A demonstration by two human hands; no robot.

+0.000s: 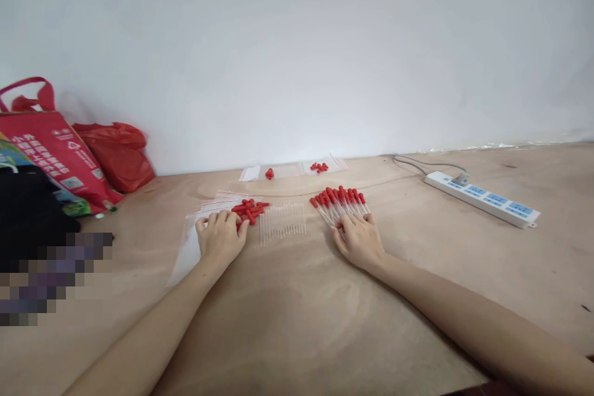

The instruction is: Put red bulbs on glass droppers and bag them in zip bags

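Note:
My left hand (219, 236) lies palm down on clear zip bags (189, 244), its fingers bent and the thumb apart. Just beyond its thumb is a loose pile of red rubber bulbs (250, 210); some of them are hidden behind the hand. A row of thin clear pipette tubes (283, 221) lies between my two hands. My right hand (359, 238) rests over the clear stems of several droppers with red bulbs (341, 195), fanned out side by side. Its thumb stands apart from the fingers. The fingertips partly hide the stems, and I see nothing lifted in either hand.
Along the wall lie more clear bags (288, 170) with red bulbs (319, 167) and tubes. A white power strip (482, 199) with a plugged-in cord is at right. A red printed bag (60, 148), a red plastic bag (116, 154) and a black item (32, 216) stand left.

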